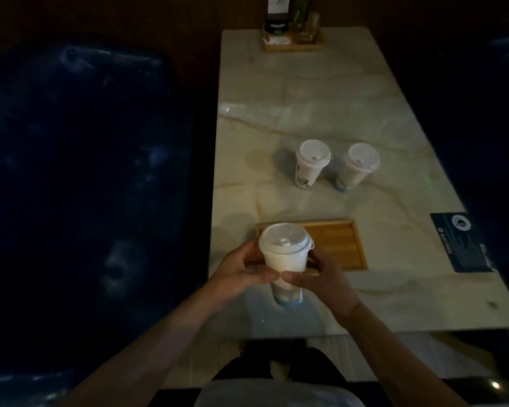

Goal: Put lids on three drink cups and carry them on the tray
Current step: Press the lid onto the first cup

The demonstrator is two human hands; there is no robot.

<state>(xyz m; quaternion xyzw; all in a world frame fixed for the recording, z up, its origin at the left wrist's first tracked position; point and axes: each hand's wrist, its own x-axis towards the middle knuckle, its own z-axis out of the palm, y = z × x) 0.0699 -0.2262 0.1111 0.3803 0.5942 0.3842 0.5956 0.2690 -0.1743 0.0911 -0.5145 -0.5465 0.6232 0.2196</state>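
Observation:
A tall white drink cup with a translucent lid on top is held upright above the table's near edge. My left hand grips its left side and my right hand its right side, thumbs meeting across the front. Just behind the cup lies a flat wooden tray with nothing visible on it. Two more lidded cups stand farther back on the table: one to the left, one to the right, close together but apart.
The pale marble table runs away from me. A wooden holder with a sign and a plant sits at its far end. A dark card lies by the right edge. Dark blue seating fills the left.

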